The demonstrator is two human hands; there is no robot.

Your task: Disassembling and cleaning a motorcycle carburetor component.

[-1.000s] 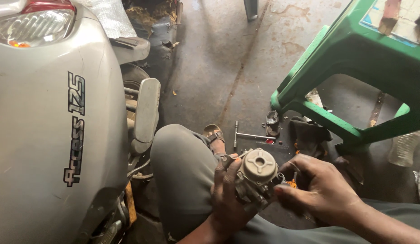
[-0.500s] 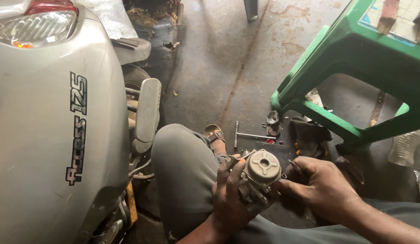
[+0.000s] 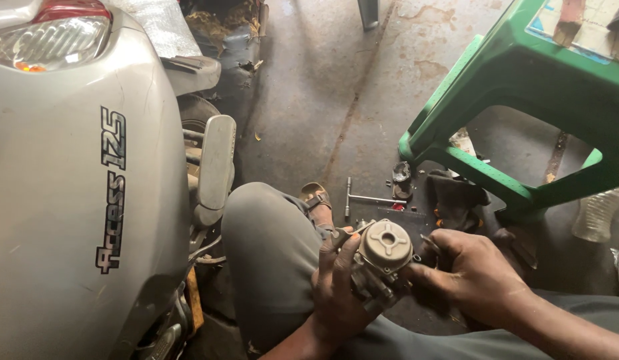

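A grey metal carburetor (image 3: 384, 250) with a round ribbed cap is held above my lap. My left hand (image 3: 337, 285) grips its left side and underside. My right hand (image 3: 471, 275) pinches its right side, with a thin metal tool or part sticking out above the fingers; what it is I cannot tell. My bent knee in grey trousers (image 3: 266, 247) is just to the left, and my sandalled foot (image 3: 316, 197) shows beyond it.
A silver scooter body (image 3: 76, 200) with its tail light fills the left. A green plastic stool (image 3: 523, 87) stands at the right. A T-handle wrench (image 3: 363, 198), small parts and a dark rag (image 3: 456, 197) lie on the concrete floor. A clear plastic bottle (image 3: 595, 215) sits far right.
The carburetor and both hands have shifted slightly down and right. My right fingers have closed in against the carburetor's side.
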